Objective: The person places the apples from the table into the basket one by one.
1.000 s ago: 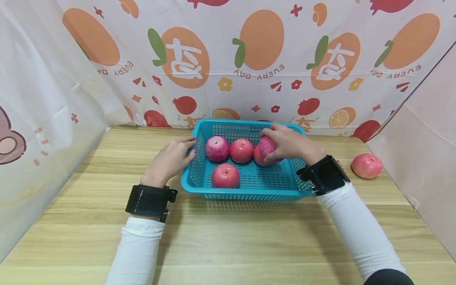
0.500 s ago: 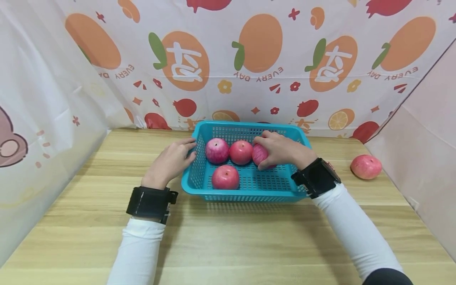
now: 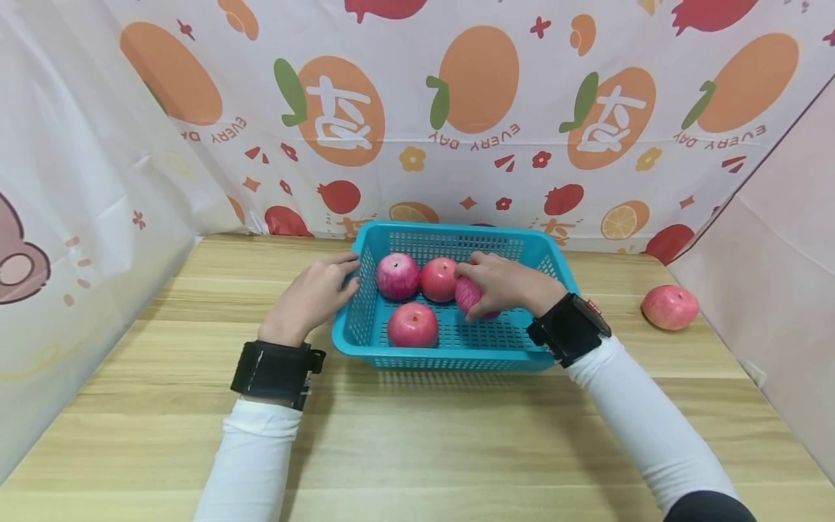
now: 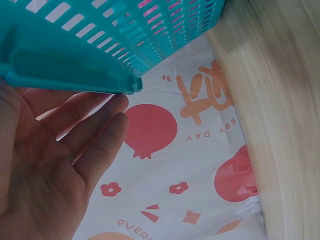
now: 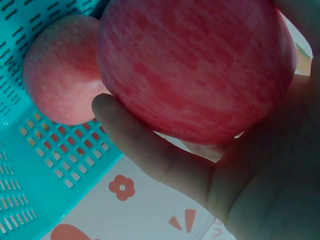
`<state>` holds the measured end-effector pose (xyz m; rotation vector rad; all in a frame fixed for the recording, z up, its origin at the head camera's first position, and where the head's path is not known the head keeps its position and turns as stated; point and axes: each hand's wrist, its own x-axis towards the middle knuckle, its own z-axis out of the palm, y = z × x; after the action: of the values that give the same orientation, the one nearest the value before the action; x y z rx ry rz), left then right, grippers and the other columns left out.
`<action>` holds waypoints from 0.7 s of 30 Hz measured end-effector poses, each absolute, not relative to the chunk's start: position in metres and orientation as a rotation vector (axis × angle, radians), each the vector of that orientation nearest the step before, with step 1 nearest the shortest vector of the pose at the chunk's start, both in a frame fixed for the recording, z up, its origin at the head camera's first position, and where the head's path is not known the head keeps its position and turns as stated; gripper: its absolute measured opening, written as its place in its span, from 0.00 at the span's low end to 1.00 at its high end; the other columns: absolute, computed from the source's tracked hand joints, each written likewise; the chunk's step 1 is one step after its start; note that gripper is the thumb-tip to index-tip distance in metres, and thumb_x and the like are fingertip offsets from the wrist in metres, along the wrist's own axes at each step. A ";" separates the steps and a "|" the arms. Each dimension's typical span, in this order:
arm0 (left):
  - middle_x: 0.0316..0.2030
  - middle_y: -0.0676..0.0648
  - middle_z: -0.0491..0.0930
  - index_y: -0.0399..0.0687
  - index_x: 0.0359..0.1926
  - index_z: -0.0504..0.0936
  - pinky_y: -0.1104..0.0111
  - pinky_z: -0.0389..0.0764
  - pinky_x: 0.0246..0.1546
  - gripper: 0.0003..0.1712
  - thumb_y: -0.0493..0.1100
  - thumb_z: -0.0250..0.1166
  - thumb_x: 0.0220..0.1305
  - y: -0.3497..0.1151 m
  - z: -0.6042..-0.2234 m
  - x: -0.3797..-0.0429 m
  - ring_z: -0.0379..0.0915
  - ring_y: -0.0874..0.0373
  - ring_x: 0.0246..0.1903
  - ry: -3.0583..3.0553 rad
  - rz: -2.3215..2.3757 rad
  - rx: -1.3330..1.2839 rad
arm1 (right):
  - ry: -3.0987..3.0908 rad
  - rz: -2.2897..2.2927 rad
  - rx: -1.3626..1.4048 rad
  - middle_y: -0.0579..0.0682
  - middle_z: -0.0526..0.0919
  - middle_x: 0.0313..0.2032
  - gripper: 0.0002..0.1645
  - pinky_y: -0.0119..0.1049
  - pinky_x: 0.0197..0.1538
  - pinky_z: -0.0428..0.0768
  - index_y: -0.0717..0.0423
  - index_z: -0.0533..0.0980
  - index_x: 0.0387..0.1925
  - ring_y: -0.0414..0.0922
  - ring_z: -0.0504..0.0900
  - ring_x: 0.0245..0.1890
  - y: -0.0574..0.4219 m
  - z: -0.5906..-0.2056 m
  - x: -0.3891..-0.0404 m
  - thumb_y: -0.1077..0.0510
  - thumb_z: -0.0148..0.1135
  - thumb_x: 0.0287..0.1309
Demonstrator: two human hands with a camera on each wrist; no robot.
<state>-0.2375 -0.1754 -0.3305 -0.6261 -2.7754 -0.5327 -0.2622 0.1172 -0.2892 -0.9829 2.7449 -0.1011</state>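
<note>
My right hand (image 3: pixel 505 283) curls round a striped pink-red apple (image 3: pixel 467 293) inside a turquoise plastic basket (image 3: pixel 457 355); in the right wrist view this apple (image 5: pixel 200 65) fills the grasp. Left of it sit a red apple (image 3: pixel 438 279) and a purplish streaked apple (image 3: pixel 398 275), in a row. Another red apple (image 3: pixel 413 325) lies in front of them, near the basket's front wall. My left hand (image 3: pixel 313 297) rests at the basket's left rim, and the left wrist view shows its fingers extended beneath the rim's edge (image 4: pixel 75 90).
One more apple (image 3: pixel 670 307) lies on the wooden table (image 3: pixel 430 442) at the right, outside the basket. A white fruit-print sheet (image 3: pixel 417 174) hangs behind the basket, and plain pale sheeting (image 3: pixel 776 283) stands along the right side.
My right hand has moved left and toward me with the striped apple, which now sits lower and nearer the red apple beside it. The left hand has stayed at the rim.
</note>
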 end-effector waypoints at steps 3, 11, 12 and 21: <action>0.56 0.35 0.68 0.31 0.53 0.72 0.52 0.74 0.46 0.24 0.40 0.61 0.58 -0.176 -0.331 -0.237 0.65 0.43 0.52 -2.779 -0.539 -0.626 | 2.738 -0.062 -0.991 0.53 0.67 0.48 0.47 0.41 0.39 0.80 0.50 0.62 0.61 0.47 0.65 0.46 0.114 -0.291 -0.261 0.42 0.70 0.39; 0.56 0.35 0.68 0.31 0.53 0.71 0.55 0.77 0.43 0.24 0.40 0.61 0.58 -0.177 -0.329 -0.237 0.67 0.43 0.51 -2.774 -0.546 -0.630 | 2.693 0.015 -0.957 0.55 0.66 0.50 0.48 0.43 0.42 0.79 0.52 0.62 0.61 0.48 0.64 0.48 0.106 -0.296 -0.260 0.42 0.70 0.38; 0.56 0.35 0.68 0.31 0.53 0.71 0.55 0.78 0.42 0.24 0.40 0.61 0.58 -0.177 -0.329 -0.237 0.67 0.43 0.50 -2.775 -0.545 -0.633 | 2.684 0.028 -0.957 0.55 0.66 0.51 0.48 0.44 0.43 0.79 0.52 0.62 0.61 0.49 0.64 0.49 0.105 -0.297 -0.260 0.41 0.70 0.38; 0.56 0.35 0.68 0.31 0.53 0.72 0.52 0.75 0.45 0.23 0.40 0.60 0.59 -0.177 -0.329 -0.237 0.65 0.43 0.52 -2.777 -0.549 -0.640 | 2.601 0.046 -0.916 0.56 0.63 0.58 0.47 0.50 0.45 0.78 0.51 0.62 0.61 0.50 0.62 0.53 0.100 -0.306 -0.259 0.43 0.70 0.40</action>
<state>-0.2370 -0.1774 -0.3294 -0.6396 -2.7770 -0.5487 -0.2591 0.0996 -0.3060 -0.9156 2.6006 0.0462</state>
